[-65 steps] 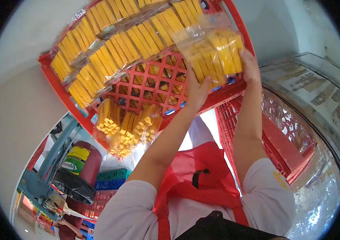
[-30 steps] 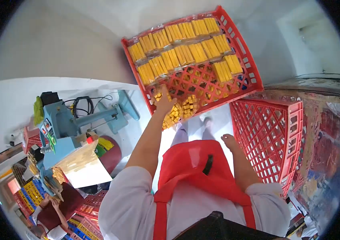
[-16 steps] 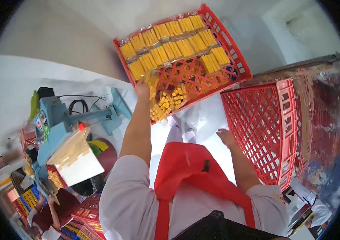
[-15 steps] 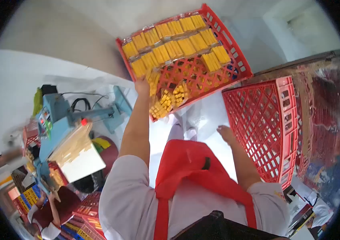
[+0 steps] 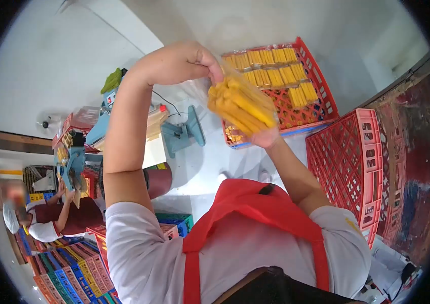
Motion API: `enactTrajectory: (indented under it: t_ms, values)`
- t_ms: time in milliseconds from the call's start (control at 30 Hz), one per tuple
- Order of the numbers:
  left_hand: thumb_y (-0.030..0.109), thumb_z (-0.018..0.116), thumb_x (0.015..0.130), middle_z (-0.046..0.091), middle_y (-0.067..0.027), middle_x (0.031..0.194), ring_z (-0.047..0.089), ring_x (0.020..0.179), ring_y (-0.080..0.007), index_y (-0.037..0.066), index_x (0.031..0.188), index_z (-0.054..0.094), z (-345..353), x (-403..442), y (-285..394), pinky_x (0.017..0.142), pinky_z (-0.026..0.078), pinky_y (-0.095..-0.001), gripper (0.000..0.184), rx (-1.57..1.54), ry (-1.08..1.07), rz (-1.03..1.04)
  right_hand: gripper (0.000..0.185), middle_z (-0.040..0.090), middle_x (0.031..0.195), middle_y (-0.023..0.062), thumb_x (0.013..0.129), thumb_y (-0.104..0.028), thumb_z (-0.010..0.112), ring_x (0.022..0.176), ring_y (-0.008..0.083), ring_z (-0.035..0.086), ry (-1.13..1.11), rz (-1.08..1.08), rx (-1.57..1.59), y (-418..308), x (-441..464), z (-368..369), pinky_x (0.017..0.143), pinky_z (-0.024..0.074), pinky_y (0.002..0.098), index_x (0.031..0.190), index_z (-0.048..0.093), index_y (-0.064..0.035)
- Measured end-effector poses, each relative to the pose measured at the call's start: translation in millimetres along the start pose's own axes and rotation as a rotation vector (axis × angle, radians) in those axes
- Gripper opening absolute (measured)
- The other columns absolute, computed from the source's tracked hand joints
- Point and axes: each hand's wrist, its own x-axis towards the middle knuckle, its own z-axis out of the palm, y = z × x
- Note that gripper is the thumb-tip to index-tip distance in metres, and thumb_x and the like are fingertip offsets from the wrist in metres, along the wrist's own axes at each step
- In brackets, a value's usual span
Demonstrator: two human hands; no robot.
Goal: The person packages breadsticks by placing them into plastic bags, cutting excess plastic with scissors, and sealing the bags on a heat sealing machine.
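Note:
A clear bag of yellow sticks (image 5: 240, 104) is held up between my hands, tilted, at the middle of the view. My left hand (image 5: 187, 63) pinches the bag from above at its upper left. Under the bag's lower right end is my right hand (image 5: 265, 137), its fingers mostly hidden behind the bag. Beyond them a red crate (image 5: 321, 81) holds rows of flat packs of yellow sticks (image 5: 275, 77). More bundled sticks (image 5: 233, 135) show at the crate's near left corner, partly covered by the held bag.
Red crates (image 5: 341, 162) stand on edge at the right. At the left is a blue-grey machine (image 5: 101, 124) with a stand (image 5: 187, 134). A person in a white cap (image 5: 63, 215) works at the lower left beside stacked coloured crates (image 5: 75, 271).
My left hand has lifted a bag of sticks out of the crate and up towards me. My right hand has come up to the bag. The view has shifted, with the crate now further right.

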Motion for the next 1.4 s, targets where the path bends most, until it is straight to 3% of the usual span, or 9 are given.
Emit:
enactTrajectory:
  t_ms: [133,333,400,500,600,667,967,1067,1400]
  values:
    - [-0.002,0.049,0.072,0.061,-0.0061,0.076,0.056,0.077,-0.0164,0.003,0.076,0.062,-11,-54,27,0.074,0.042,-0.0263,0.015,0.05,-0.016,0.13,0.062,0.041,0.119,0.0184,0.078,-0.052,0.039,0.1,0.039,0.048,0.065,-0.188,0.194,22,16,48,0.075,0.0459,0.0478,0.124,0.032,-0.0105]
    - [-0.001,0.049,0.071,0.061,-0.0035,0.073,0.056,0.078,-0.0191,0.006,0.071,0.061,-26,-154,5,0.086,0.034,-0.0323,0.014,0.212,0.05,0.18,0.058,0.038,0.125,0.0127,0.08,-0.046,0.04,0.109,0.0345,0.042,0.103,-0.329,-0.714,73,50,81,0.075,0.045,0.0496,0.125,0.032,-0.0105]
    - [-0.001,0.049,0.071,0.061,-0.0029,0.072,0.056,0.078,-0.0201,0.006,0.07,0.061,-34,-189,-10,0.089,0.031,-0.0353,0.014,0.274,0.066,0.143,0.056,0.04,0.124,0.0125,0.079,-0.042,0.044,0.11,0.0314,0.042,-0.186,0.035,0.06,104,75,82,0.087,0.0386,0.0447,0.124,0.035,-0.0077]
    - [-0.001,0.049,0.071,0.061,-0.0053,0.08,0.053,0.086,-0.0243,0.006,0.067,0.06,-42,-242,-44,0.093,0.026,-0.0426,0.014,0.312,0.167,-0.051,0.056,0.041,0.124,0.0123,0.078,-0.039,0.043,0.111,0.0291,0.042,0.064,-0.159,-0.026,164,122,99,0.092,0.0337,0.0429,0.122,0.037,-0.0052]
    - [0.006,0.053,0.072,0.056,-0.0079,0.101,0.048,0.096,-0.0227,0.006,0.094,0.058,-33,-288,-79,0.092,0.027,-0.0434,0.022,0.63,0.636,0.223,0.054,0.042,0.123,0.0126,0.077,-0.035,0.044,0.112,0.027,0.041,0.072,-0.277,-0.15,189,162,130,0.096,0.0286,0.0414,0.121,0.039,-0.0044]
    - [0.018,0.065,0.065,0.025,-0.0141,0.133,0.026,0.121,-0.0265,0.006,0.122,0.037,7,-306,-100,0.099,0.017,-0.0379,0.065,-0.074,1.428,0.326,0.057,0.039,0.125,0.0123,0.077,-0.032,0.044,0.115,0.0262,0.038,-0.016,-0.279,-0.141,196,182,154,0.097,0.0279,0.0406,0.124,0.033,-0.0034]
    - [0.024,0.067,0.071,0.035,-0.0065,0.126,0.034,0.117,-0.0222,0.01,0.13,0.019,68,-305,-179,0.097,0.03,-0.0365,0.077,-1.663,0.992,0.728,0.055,0.038,0.125,0.0123,0.085,-0.037,0.036,0.113,0.0237,0.041,0.023,-0.229,-0.498,226,215,202,0.094,0.0328,0.0374,0.127,0.027,-0.0037]
    - [0.023,0.066,0.072,0.034,-0.007,0.127,0.034,0.117,-0.0208,0.008,0.13,0.019,82,-285,-187,0.098,0.029,-0.0355,0.076,-1.482,1.058,0.602,0.043,0.044,0.12,0.0119,0.088,-0.027,0.031,0.111,0.0233,0.043,0.113,0.084,-0.215,220,210,190,0.093,0.0335,0.0381,0.122,0.035,-0.002]
    - [0.033,0.065,0.072,0.027,-0.0076,0.131,0.026,0.121,-0.0208,0.006,0.129,0.018,79,-262,-180,0.1,0.022,-0.0341,0.079,-1.073,1.305,0.409,0.05,0.037,0.126,0.0118,0.087,-0.035,0.034,0.116,0.0239,0.036,0.129,-0.429,-0.73,211,247,178,0.094,0.0318,0.0371,0.128,0.027,-0.0073]
